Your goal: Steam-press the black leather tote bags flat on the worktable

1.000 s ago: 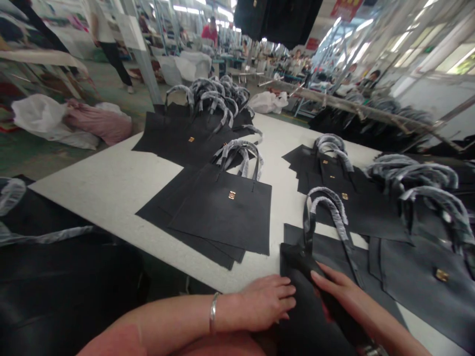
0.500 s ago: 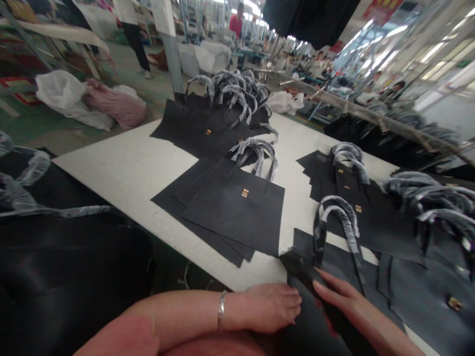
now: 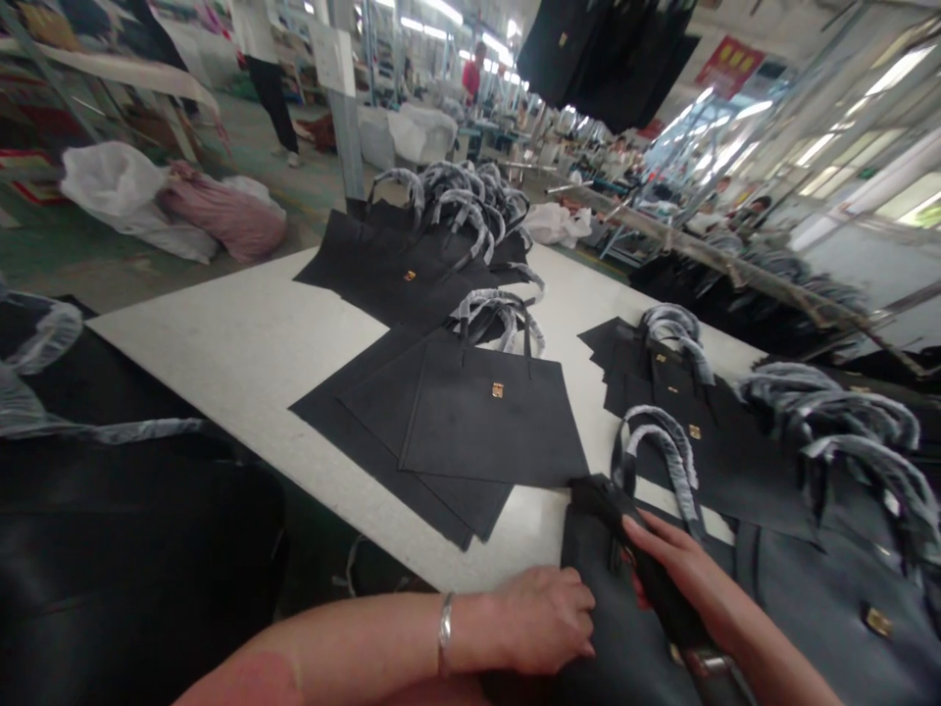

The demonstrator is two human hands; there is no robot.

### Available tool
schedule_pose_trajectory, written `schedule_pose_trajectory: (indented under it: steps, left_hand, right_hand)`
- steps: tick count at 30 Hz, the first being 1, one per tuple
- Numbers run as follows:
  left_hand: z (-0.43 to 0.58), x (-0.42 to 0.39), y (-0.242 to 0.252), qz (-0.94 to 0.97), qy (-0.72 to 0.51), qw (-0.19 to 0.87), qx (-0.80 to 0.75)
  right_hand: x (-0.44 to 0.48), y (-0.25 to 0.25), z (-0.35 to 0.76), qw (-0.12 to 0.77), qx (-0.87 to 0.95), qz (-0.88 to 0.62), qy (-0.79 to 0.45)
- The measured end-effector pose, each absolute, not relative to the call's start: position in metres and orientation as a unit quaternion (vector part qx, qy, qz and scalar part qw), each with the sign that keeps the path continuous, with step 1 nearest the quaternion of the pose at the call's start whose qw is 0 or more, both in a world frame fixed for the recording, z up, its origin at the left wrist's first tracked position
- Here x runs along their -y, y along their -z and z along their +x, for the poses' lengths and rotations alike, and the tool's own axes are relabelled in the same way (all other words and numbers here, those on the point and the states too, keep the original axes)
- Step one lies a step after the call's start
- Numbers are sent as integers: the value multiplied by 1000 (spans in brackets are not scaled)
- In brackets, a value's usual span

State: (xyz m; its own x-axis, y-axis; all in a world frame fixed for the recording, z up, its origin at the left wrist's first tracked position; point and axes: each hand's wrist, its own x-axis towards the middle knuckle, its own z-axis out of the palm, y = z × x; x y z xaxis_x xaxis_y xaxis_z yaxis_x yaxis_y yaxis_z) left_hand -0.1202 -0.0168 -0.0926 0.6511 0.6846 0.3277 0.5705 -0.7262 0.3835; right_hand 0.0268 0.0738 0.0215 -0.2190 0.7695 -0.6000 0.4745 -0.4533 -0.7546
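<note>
In the lower middle, my left hand [image 3: 548, 620] has its fingers curled over the left edge of a black tote bag [image 3: 599, 549]. A silver bangle [image 3: 445, 632] is on that wrist. My right hand [image 3: 680, 564] is closed round a long black object [image 3: 658, 579] with a shiny metal part; its exact kind I cannot make out. The object lies slantwise over the bag, and its far end reaches the corner of the top bag [image 3: 489, 422] on a fanned stack. That bag has a gold clasp [image 3: 498, 390] and plastic-wrapped handles [image 3: 504, 314].
More black bags [image 3: 389, 250] lie at the table's far end, and others [image 3: 695, 431] overlap along the right. The pale tabletop [image 3: 221, 328] shows between them. Large black bags [image 3: 132, 529] stand at left. Sacks [image 3: 221, 211] lie on the floor; dark pieces [image 3: 603, 64] hang overhead.
The top bag of the middle stack has turned, its lower right corner shifting right. The black object in my right hand has swung more upright over the bag. The view has tilted slightly upward.
</note>
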Motion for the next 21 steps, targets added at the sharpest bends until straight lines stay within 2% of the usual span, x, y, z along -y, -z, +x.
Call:
schedule_pose_trajectory:
  steps: [7,13,18,21]
  left_hand:
    - [-152,-43,90,740,-228,53,-630]
    - [-201,-55,89,743,-171,30,-646]
    - [-223,-58,72,660,-137,9,-739]
    - [-207,-63,67,653,-157,48,-739]
  right_hand:
    - [-63,-8,35,99,500,-613,-604]
    - [-49,-28,42,145,511,-602,-596]
    - [-30,-47,96,221,480,-673,-516]
    - [-14,-42,131,268,419,-712,-495]
